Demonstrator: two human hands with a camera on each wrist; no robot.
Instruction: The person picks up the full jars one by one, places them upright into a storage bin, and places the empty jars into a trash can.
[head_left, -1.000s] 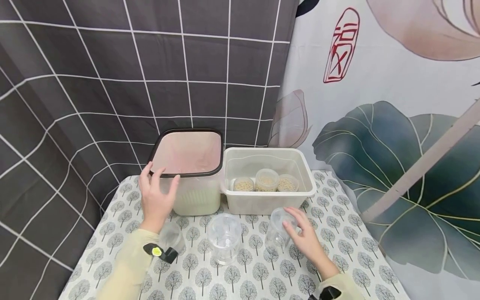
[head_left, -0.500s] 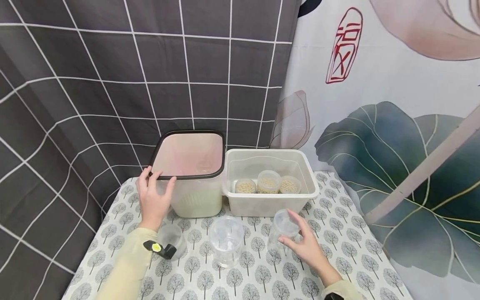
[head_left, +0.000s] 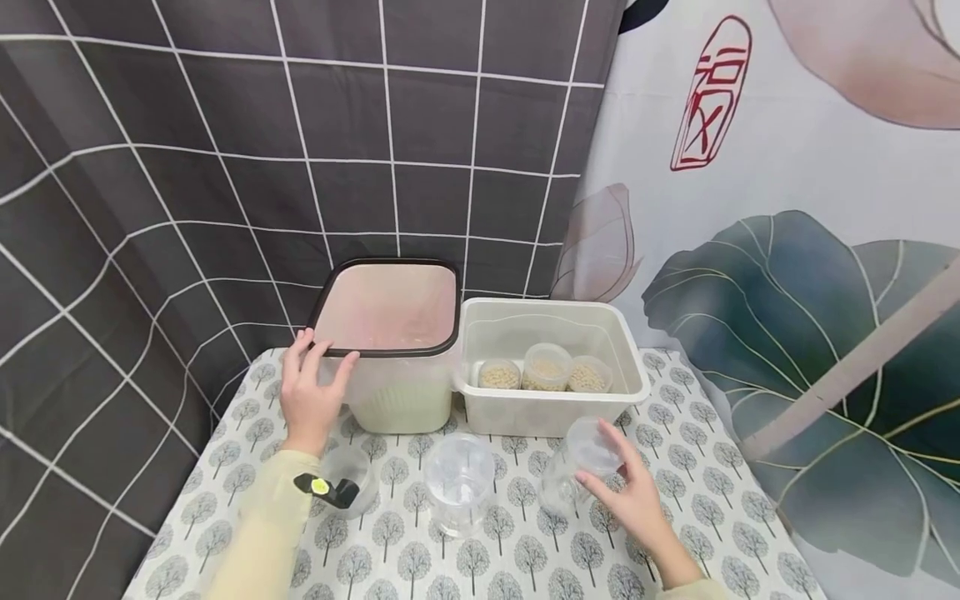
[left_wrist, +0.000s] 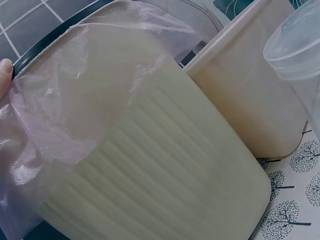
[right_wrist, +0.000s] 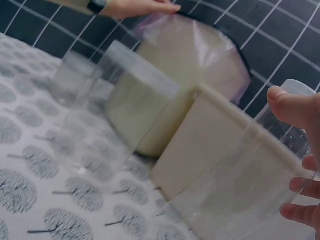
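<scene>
My right hand (head_left: 637, 500) grips a clear plastic jar (head_left: 562, 487) near its top. The jar leans, its top to the right, close in front of the white plastic bin (head_left: 555, 412). In the right wrist view its clear top (right_wrist: 295, 90) shows beside the thumb. My left hand (head_left: 309, 408) touches the black rim (head_left: 397, 350) of the pale green trash can (head_left: 405, 404), fingers loosely bent. A pinkish bag (left_wrist: 65, 100) lines the can and hangs over its outside. A second clear jar (head_left: 459, 483) stands between my hands. Another clear container (head_left: 356, 475) is partly hidden behind my left wrist.
Three clear tubs of pale beans, one of them the middle tub (head_left: 546, 371), sit inside the white bin. The trash can stands left of it. A tree-print cloth (head_left: 405, 558) covers the table. A dark gridded curtain (head_left: 337, 108) hangs behind.
My left hand has lowered from just above the trash can's front rim onto it. My right hand has tipped the upright jar, its top now to the right. The head view has shifted slightly left.
</scene>
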